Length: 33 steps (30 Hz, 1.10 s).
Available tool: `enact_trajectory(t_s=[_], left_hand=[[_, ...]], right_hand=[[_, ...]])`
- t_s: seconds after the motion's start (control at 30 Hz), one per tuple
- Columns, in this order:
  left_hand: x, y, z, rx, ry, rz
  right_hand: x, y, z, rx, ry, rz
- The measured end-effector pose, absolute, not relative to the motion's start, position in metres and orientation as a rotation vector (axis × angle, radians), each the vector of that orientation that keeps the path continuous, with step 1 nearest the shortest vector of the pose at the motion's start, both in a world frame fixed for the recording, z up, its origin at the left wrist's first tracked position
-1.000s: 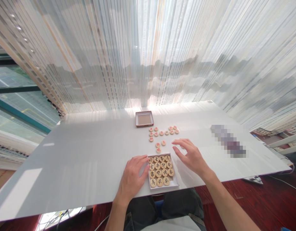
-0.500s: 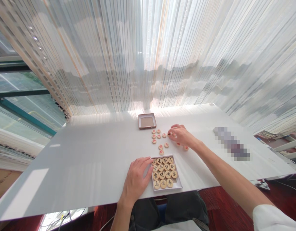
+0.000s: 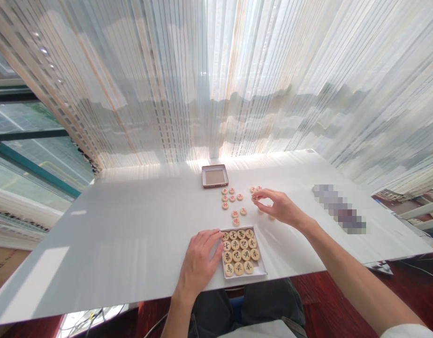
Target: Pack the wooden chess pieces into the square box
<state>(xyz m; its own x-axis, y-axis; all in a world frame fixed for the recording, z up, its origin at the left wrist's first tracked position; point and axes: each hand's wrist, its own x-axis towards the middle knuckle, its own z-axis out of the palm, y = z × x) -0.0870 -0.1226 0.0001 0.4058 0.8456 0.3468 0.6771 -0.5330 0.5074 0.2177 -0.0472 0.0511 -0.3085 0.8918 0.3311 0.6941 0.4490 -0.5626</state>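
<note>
My left hand [image 3: 199, 256] holds a shallow open box [image 3: 261, 271] by its left side, fingers at the far corner and thumb along the edge. Rows of round wooden Chinese chess pieces [image 3: 236, 256] with black characters fill most of it; a gap shows at the near right corner. Over the table, my right hand [image 3: 277, 206] pinches a dark-lettered chess piece [image 3: 254, 198] between thumb and fingertips. Around it lie several red-lettered pieces, among them a cluster on the left [image 3: 232, 198] and a piece nearer the box [image 3: 236, 222]. Some are partly hidden behind my right hand.
A brown-rimmed box lid [image 3: 215, 176] lies at the back of the white table [image 3: 132, 225]. A pixelated object [image 3: 339, 209] is on the right. String curtains [image 3: 188, 84] hang along the far edge, and a window [image 3: 29, 131] is on the left.
My right hand has moved a little right and nearer with the dark-lettered piece, uncovering red pieces behind it. My left hand and the box have stayed in place.
</note>
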Motion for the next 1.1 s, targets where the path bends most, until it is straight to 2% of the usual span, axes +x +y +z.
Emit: enact_trajectory(t_s=[0.3, 0.57, 1.1], left_hand=[[-0.087, -0.120, -0.002, 2.377, 1.330, 0.815], [-0.087, -0.120, -0.002, 2.374, 1.326, 0.832], [-0.088, -0.119, 0.001, 2.247, 1.323, 0.888]], right_hand=[[0.213, -0.121, 0.031, -1.340, -1.728, 0.579], [0.197, -0.141, 0.001, -1.350, -1.553, 0.727], [0.194, -0.145, 0.002, -1.348, -1.519, 0.816]])
